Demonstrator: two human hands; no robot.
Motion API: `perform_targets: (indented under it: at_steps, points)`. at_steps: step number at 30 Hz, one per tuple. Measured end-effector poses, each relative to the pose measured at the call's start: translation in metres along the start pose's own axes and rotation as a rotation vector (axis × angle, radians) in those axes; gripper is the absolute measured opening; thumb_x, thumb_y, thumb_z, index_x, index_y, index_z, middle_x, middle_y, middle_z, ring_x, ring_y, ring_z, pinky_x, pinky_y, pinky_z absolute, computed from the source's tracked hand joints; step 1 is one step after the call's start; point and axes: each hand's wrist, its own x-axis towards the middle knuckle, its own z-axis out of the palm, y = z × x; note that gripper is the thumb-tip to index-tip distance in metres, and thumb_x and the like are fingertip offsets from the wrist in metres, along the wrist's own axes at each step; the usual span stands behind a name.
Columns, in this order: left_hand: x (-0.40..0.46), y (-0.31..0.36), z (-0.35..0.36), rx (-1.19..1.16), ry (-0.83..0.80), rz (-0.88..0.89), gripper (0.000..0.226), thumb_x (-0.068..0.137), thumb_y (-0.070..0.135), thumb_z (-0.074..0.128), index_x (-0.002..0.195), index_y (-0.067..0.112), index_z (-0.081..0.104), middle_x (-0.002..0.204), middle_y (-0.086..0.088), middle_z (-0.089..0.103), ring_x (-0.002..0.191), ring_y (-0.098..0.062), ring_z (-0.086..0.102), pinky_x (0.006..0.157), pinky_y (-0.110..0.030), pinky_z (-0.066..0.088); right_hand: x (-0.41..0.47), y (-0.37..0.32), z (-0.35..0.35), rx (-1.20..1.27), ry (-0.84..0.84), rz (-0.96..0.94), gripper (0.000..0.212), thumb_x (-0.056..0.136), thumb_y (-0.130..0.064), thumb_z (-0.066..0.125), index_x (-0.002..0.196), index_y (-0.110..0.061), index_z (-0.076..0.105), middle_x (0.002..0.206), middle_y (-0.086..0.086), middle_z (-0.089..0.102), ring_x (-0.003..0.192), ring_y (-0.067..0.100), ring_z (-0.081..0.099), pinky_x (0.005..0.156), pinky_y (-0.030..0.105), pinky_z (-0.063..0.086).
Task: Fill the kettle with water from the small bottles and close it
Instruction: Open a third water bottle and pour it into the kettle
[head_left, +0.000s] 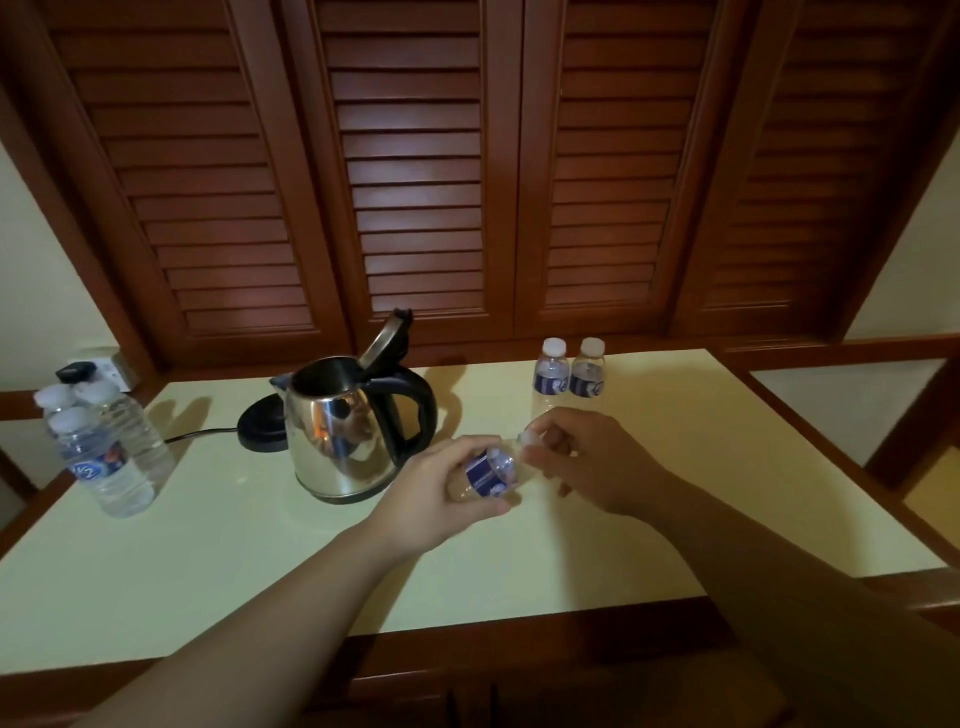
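The small bottle (491, 474) is clear plastic with a dark blue label band and a white cap (531, 437); it is held tilted above the middle of the desk (218, 561), just right of the kettle (340, 431). The left hand (441, 493) wraps its fingers around the bottle's body, and the right hand (587, 457) pinches the cap with curled fingers. How much water the bottle holds is hard to tell, since the hands cover most of it.

The kettle is rounded polished steel with a black handle and spout; it sits off its round black base (262, 428), which lies behind it toward the desk's back edge. Its hinged lid (387, 338) stands open, and its dark inside cannot be made out.

Two more small bottles (569, 374) stand capped, touching, at the back edge. Larger clear bottles (104, 452) cluster at the left edge. The desk top is smooth, glossy and pale, framed in reddish wood. Louvred wooden doors (415, 182) stand behind it.
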Motion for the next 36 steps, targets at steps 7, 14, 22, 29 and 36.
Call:
perform_targets:
  at_steps: [7,14,22,29,36]
  points:
    - [0.009,-0.023,0.033,0.324,-0.073,-0.175,0.088,0.086,0.072,0.067,0.159,0.037,0.032,0.160,0.011,0.040,0.148,-0.013,0.037,0.122,-0.033,0.031,0.015,0.026,-0.059,-0.298,0.170,-0.055,0.011,0.089,-0.034,0.073,0.087,-0.026,0.065,0.076,-0.004,0.062,0.072,0.015,0.058,0.069,0.034,0.047]
    - [0.004,-0.044,0.051,0.496,-0.096,-0.253,0.080,0.093,0.080,0.038,0.160,0.036,0.036,0.172,0.009,0.024,0.160,-0.016,0.015,0.131,-0.042,0.012,0.057,0.049,-0.092,-0.502,0.230,-0.007,0.025,0.093,-0.036,0.071,0.097,-0.012,0.072,0.078,0.000,0.065,0.072,0.018,0.061,0.060,0.026,0.037]
    - [0.001,-0.052,0.052,0.478,-0.071,-0.247,0.079,0.091,0.082,0.039,0.156,0.039,0.042,0.170,0.011,0.029,0.158,-0.014,0.019,0.130,-0.040,0.015,0.075,0.068,-0.086,-0.511,0.233,0.043,0.032,0.096,-0.041,0.069,0.112,-0.014,0.069,0.080,-0.007,0.057,0.076,0.016,0.059,0.069,0.027,0.039]
    - [0.002,-0.053,0.051,0.450,-0.065,-0.237,0.073,0.092,0.077,0.045,0.155,0.039,0.045,0.169,0.011,0.031,0.158,-0.011,0.019,0.131,-0.039,0.014,0.079,0.073,-0.088,-0.508,0.223,0.090,0.045,0.089,-0.049,0.074,0.122,-0.019,0.062,0.092,-0.004,0.060,0.088,0.021,0.062,0.074,0.033,0.049]
    - [0.001,-0.051,0.048,0.378,-0.052,-0.230,0.065,0.093,0.070,0.055,0.149,0.037,0.050,0.165,0.012,0.037,0.156,-0.010,0.024,0.130,-0.037,0.017,0.059,0.060,-0.078,-0.496,0.353,0.202,0.068,0.078,-0.065,0.076,0.128,-0.028,0.049,0.109,-0.006,0.057,0.095,0.018,0.057,0.075,0.036,0.048]
